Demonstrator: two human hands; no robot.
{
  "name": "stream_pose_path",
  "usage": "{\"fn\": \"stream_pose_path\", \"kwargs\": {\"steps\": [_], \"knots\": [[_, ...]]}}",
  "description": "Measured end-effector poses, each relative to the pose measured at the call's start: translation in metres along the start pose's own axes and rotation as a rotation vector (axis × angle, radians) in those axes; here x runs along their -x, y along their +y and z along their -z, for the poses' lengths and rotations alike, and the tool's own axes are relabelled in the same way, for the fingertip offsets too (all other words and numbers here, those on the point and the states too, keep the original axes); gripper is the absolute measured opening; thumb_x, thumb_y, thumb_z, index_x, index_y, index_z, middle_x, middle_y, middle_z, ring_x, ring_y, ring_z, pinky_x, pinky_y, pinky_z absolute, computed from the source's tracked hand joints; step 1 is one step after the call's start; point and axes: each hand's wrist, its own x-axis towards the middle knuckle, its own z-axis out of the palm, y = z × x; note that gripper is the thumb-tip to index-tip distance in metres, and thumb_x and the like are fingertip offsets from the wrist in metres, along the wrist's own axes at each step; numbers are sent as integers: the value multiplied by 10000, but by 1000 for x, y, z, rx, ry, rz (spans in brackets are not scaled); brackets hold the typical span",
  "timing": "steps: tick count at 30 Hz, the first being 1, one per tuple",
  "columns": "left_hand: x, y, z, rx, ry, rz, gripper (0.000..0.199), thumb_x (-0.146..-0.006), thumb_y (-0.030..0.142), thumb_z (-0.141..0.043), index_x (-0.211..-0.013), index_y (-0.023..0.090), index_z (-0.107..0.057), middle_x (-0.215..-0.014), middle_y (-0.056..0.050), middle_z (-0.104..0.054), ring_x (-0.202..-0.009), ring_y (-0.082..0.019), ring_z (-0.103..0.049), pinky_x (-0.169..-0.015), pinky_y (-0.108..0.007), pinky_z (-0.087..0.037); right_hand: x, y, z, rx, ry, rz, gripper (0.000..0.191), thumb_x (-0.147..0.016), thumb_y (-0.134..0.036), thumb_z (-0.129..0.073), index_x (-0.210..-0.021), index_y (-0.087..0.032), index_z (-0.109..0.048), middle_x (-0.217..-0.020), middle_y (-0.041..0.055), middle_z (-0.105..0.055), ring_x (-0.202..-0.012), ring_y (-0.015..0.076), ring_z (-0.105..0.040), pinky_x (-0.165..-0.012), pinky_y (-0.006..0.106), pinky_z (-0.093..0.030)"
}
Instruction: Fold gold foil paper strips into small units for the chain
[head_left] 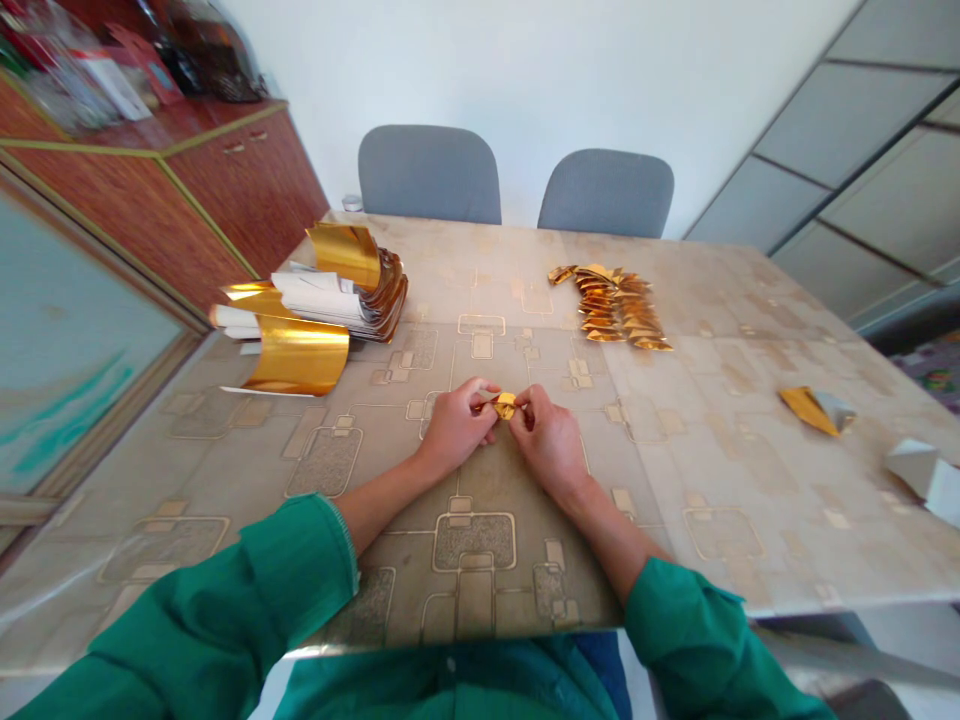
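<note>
The folded gold piece [505, 405] is located between the two hands, above the near-central part of the table [480, 470]. The left hand [459, 425] grips its left end between thumb and fingers; the right hand [551, 440] grips its right end in the same manner. Both hands are closed in a pinch, fingertips near each other, with only the middle of the piece exposed. The fingers cover both ends, so their exact shape cannot be determined. Whether the piece touches the table surface cannot be determined either.

Beyond the hands and to the left, a stack of gold sheets [386, 305] rests on the table, white undersides showing at several edges. A curved gold sheet [300, 355] lies at its near side. Beyond the hands and to the right, a group of folded gold pieces [624, 308] is arranged in closely packed rows. Farther right, well apart from the right hand, lies a partly folded sheet [814, 410], gold on one side; a white folded paper [919, 472] lies near the right edge.

Two grey chairs [429, 175] stand behind the far table edge. A reddish-brown cabinet [244, 190] stands beyond the table at far left.
</note>
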Motion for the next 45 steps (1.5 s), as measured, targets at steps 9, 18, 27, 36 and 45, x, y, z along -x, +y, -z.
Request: {"fn": "stream_pose_path", "kwargs": {"steps": [9, 18, 27, 36, 45], "knots": [[-1, -6, -3, 8, 73, 5, 225, -771, 180, -495, -955, 163, -622, -580, 48, -628, -415, -104, -610, -386, -160, -443, -4, -1, -2, 20, -1, -43, 130, -870, -234, -512, -984, -188, -555, -647, -3, -626, -531, 149, -548, -525, 230, -286], [3, -3, -2, -146, 65, -128, 364, -839, 288, -564, -1193, 202, -555, -623, 67, -635, -448, -98, -604, -479, -174, -446, -12, 9, 12, -25, 128, -133, 139, -899, -323, -520, -927, -214, -603, -596, -45, -561, -524, 135, -502, -526, 232, -262], [0, -10, 1, -152, -19, -156, 206, -803, 231, -506, -935, 191, -659, -646, 39, -665, -473, -94, -604, -508, -180, -449, -53, 90, 52, 69, 259, -158, 264, -889, -389, -465, -978, -182, -603, -592, -43, -532, -552, 149, -474, -584, 259, -309], [-1, -9, 1, -175, -23, -140, 240, -835, 272, -483, -923, 175, -684, -660, 13, -676, -458, -94, -592, -480, -180, -439, -81, 156, 77, 191, 245, -238, 189, -859, -293, -487, -965, -185, -600, -728, 37, -654, -666, 188, -546, -661, 282, -344], [-1, -7, 2, -146, -29, -110, 242, -822, 268, -486, -922, 172, -685, -651, 12, -672, -443, -90, -577, -459, -175, -423, -104, 163, 71, 246, 225, -286, 170, -871, -310, -502, -971, -208, -594, -825, 72, -705, -755, 225, -601, -707, 313, -358]]}}
